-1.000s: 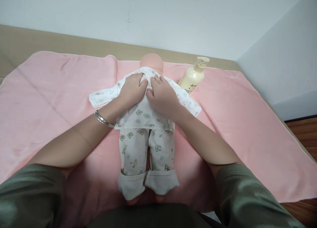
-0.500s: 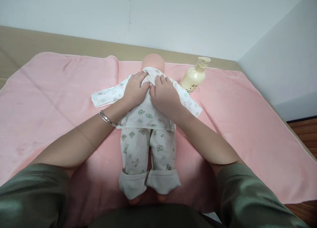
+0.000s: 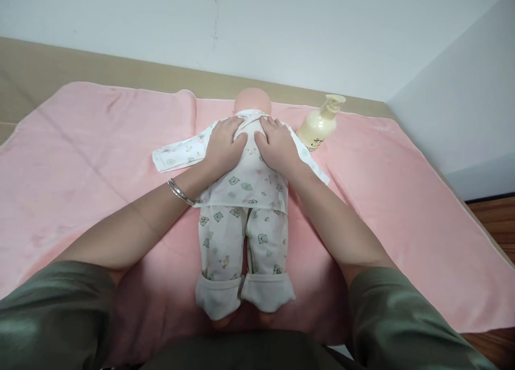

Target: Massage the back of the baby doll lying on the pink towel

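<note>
A baby doll (image 3: 252, 100) lies on a pink blanket, its head toward the wall and its feet toward me. It wears a white shirt (image 3: 249, 185) with small green animal prints and matching trousers (image 3: 225, 241) with turned-up cuffs. My left hand (image 3: 226, 147) rests flat on the left side of the upper shirt, fingers stretched out. On the right side of the upper shirt lies my right hand (image 3: 279, 147), also flat with its fingers extended. The two thumbs are apart, with shirt fabric showing between them. Both sleeves of the shirt spread outward.
A cream pump bottle (image 3: 317, 126) stands by the doll's sleeve on the right. The pink blanket (image 3: 402, 214) covers most of the tan surface (image 3: 132, 67), which meets a white wall (image 3: 281, 32) behind. Brown wood (image 3: 494, 220) shows at the right edge.
My hands have moved slightly apart on the doll's upper body, widening the gap between my thumbs. The shirt's neckline lies flatter. The view has shifted a little.
</note>
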Demonstrator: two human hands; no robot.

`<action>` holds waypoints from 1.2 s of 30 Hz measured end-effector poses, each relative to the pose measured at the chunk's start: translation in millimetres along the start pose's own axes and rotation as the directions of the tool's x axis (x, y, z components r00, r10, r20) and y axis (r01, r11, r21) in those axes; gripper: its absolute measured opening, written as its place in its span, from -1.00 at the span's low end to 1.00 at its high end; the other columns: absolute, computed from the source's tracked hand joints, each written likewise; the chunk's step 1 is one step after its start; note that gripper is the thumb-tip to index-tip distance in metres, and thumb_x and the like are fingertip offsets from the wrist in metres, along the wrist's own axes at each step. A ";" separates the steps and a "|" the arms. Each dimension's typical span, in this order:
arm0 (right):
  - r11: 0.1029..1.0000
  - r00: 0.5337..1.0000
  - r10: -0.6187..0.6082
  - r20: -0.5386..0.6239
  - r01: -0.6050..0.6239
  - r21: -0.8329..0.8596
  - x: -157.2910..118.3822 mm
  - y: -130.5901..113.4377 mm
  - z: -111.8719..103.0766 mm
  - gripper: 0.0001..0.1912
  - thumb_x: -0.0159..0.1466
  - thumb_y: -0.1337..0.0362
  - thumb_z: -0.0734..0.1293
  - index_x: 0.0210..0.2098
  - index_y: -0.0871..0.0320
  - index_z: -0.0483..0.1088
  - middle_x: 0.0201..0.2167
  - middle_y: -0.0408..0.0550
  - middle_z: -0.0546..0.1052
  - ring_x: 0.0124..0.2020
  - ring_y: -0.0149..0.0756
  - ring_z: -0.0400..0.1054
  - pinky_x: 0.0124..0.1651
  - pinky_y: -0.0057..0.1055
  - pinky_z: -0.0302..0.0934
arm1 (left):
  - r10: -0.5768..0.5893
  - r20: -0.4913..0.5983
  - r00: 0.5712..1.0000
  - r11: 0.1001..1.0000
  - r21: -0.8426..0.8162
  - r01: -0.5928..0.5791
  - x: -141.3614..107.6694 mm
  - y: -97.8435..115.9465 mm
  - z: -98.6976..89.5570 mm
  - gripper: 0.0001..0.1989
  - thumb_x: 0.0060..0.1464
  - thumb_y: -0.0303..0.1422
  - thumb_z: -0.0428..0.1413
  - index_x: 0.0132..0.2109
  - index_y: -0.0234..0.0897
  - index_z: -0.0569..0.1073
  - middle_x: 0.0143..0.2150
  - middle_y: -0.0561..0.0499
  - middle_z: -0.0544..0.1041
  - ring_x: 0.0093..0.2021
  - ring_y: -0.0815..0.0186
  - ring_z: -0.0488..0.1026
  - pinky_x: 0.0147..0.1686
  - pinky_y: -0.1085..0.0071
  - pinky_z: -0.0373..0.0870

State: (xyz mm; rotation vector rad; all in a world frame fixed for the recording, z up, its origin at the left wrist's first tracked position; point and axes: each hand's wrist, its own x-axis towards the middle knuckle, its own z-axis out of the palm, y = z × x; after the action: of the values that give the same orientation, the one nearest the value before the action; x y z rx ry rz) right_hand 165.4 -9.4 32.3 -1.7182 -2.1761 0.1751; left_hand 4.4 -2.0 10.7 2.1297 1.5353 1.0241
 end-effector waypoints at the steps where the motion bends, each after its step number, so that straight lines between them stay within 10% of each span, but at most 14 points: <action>1: 1.000 1.000 -0.007 -0.003 0.007 -0.002 -0.5 -0.4 1.6 -0.39 0.50 0.22 0.07 0.44 0.41 0.17 0.47 0.29 0.21 0.50 0.17 0.06 0.55 0.12 -0.07 | 0.015 0.001 1.000 0.999 0.031 -0.015 -1.9 3.0 -1.2 -0.45 0.22 -0.33 -0.10 0.26 -0.41 0.46 0.31 -0.20 0.50 0.35 0.06 0.38 0.46 0.10 0.22; 7: 0.998 0.998 -0.056 -0.021 0.055 -0.015 -0.3 0.8 -1.7 -0.45 0.51 0.22 0.05 0.35 0.40 0.27 0.39 0.29 0.33 0.43 0.10 0.19 0.49 0.09 0.06 | 0.146 0.107 0.984 0.939 0.298 -0.172 -16.9 29.6 -11.4 -0.60 0.25 -0.46 -0.17 -0.03 -0.37 0.55 0.00 -0.31 0.59 0.07 -0.05 0.50 0.15 -0.02 0.45; 17: 0.959 0.977 -0.202 -0.062 0.185 -0.214 -41.2 -44.8 4.1 -0.45 0.46 0.37 0.05 0.34 0.50 0.29 0.36 0.34 0.36 0.44 0.09 0.20 0.55 -0.04 0.02 | -0.053 0.135 0.989 0.995 0.096 0.040 9.7 -0.3 -19.0 -0.73 0.31 -0.28 -0.14 -0.30 -0.19 0.37 -0.13 -0.20 0.59 -0.04 0.01 0.53 0.08 0.01 0.47; 27: 1.000 1.000 0.021 0.022 -0.022 0.005 -5.2 -17.0 -6.1 -0.36 0.48 0.24 0.08 0.44 0.52 0.10 0.49 0.28 0.16 0.54 0.03 0.01 0.60 0.00 -0.08 | 0.103 0.052 0.993 0.949 0.293 -0.114 -16.1 23.7 -11.0 -0.62 0.30 -0.35 -0.19 -0.13 -0.30 0.53 -0.02 -0.31 0.56 0.08 -0.08 0.47 0.16 -0.04 0.41; 36: 0.967 0.988 -0.155 0.007 0.153 -0.206 -35.9 -40.0 -3.3 -0.38 0.51 0.25 0.02 0.39 0.60 0.18 0.41 0.43 0.26 0.48 0.15 0.12 0.55 0.01 0.00 | -0.044 0.068 0.997 0.991 0.129 0.035 1.6 11.0 -19.6 -0.79 0.18 -0.31 -0.10 -0.43 -0.19 0.25 -0.29 -0.13 0.52 -0.22 0.11 0.44 -0.06 0.08 0.48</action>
State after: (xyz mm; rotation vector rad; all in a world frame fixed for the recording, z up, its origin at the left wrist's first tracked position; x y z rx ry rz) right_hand 136.9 -54.4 40.7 -1.6391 -2.3798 -0.1024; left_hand -1.7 -7.5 31.7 2.1860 1.6424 0.8483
